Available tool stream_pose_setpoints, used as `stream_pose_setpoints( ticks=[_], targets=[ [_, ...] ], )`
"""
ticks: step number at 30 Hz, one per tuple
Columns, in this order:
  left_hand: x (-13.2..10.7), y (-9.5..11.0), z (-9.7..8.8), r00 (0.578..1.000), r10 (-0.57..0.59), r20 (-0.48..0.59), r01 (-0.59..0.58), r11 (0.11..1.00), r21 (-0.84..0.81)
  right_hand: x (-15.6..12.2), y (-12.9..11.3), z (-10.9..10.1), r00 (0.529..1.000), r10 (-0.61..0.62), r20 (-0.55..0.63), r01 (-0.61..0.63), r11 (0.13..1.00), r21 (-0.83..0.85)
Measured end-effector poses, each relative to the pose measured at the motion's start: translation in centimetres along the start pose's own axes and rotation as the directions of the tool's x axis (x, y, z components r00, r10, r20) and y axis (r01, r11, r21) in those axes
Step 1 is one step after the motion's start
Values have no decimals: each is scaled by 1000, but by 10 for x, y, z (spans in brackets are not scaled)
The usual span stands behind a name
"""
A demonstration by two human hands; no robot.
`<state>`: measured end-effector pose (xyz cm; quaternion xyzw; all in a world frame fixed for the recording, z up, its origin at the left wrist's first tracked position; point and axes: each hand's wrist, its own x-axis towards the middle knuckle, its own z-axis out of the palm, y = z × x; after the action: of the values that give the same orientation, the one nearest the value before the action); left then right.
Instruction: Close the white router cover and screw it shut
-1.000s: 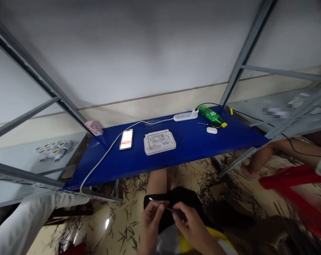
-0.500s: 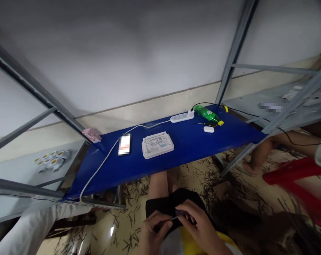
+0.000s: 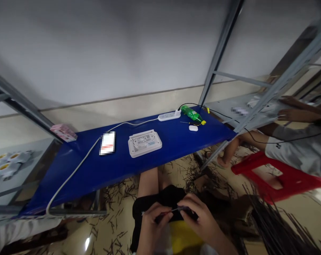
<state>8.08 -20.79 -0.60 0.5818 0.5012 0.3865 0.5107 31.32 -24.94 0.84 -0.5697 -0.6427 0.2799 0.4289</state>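
Note:
Both of my hands are low in front of my lap, below the table's front edge. My left hand [image 3: 155, 216] pinches one end of a thin, pale rod [image 3: 175, 209]. My right hand [image 3: 199, 212] is closed around its other end, where a dark, thicker part shows between the fingers. The rod lies about level between the two sets of fingertips. Its exact kind is too small to make out. Beyond my hands, a white plastic device [image 3: 144, 151] with a label and screw holes lies on the blue tabletop [image 3: 176, 141].
A power strip [image 3: 167, 116], green bottle [image 3: 191, 114], small screwdriver [image 3: 194, 124], white case [image 3: 193, 128], blurred white rectangle [image 3: 107, 141] and pink box [image 3: 64, 132] lie on the table. Metal posts frame it. Dark sticks [image 3: 274, 223] litter the floor. A person sits right on a red stool [image 3: 266, 191].
The view has swung to the right, so table items appear farther left and more of the neighbouring person shows. Both hands still hold the rod, with slightly more of it visible between them.

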Motion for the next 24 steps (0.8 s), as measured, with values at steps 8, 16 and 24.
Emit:
stream_pose_setpoints(
  ticks=[8, 16, 24],
  targets=[
    [13, 10, 8, 974, 29, 226, -26, 1000, -15, -15, -14, 0, 994, 97, 50, -95, 995, -34],
    [16, -8, -2, 966, -50, 255, 54, 998, -10, -14, -6, 13, 974, 203, 98, -201, 979, -27],
    [13, -27, -12, 982, -122, 147, 126, 992, -18, -5, 1, 33, 928, 280, 247, -301, 952, 52]
  ],
)
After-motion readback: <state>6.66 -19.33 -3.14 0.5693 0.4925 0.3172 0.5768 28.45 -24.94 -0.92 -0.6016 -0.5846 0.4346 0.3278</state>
